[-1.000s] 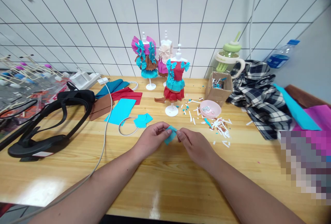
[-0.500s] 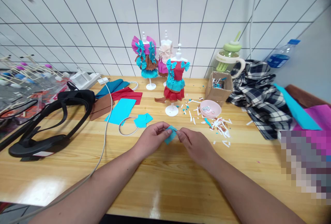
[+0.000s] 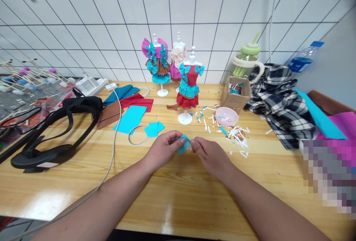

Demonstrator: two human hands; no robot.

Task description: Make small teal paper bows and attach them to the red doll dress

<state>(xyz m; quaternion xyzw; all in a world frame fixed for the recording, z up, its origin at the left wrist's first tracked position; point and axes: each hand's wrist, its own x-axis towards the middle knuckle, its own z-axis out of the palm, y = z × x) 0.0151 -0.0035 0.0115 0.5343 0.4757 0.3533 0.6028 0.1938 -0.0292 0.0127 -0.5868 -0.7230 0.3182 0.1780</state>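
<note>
Between both hands, above the wooden table [image 3: 172, 204], is a small piece of turquoise crepe paper [image 3: 183, 147]. My left hand [image 3: 168, 145] is closed on its left side, thumb on top. At its right edge, the fingers of my right hand [image 3: 205, 152] pinch together; the paper's edge there is partly hidden. Just beyond stands a white mini mannequin [image 3: 185, 118] in a red and turquoise paper dress [image 3: 191, 79]. Left of my left hand lie small turquoise paper squares [image 3: 152, 129], a roll of tape [image 3: 138, 144] and a larger turquoise sheet [image 3: 132, 116].
Two more dressed mannequins [image 3: 160, 63] stand by the tiled wall. To the right are white paper scraps [image 3: 237, 135], a pink bowl [image 3: 235, 116], a cardboard box [image 3: 236, 100] and a bottle [image 3: 246, 61]. A white cable [image 3: 113, 148] crosses left, near a black headset strap [image 3: 55, 155].
Both hands keep hold of the turquoise paper in nearly the same place. The right fingertips have shifted very slightly at its edge, and the whole view has moved a little.
</note>
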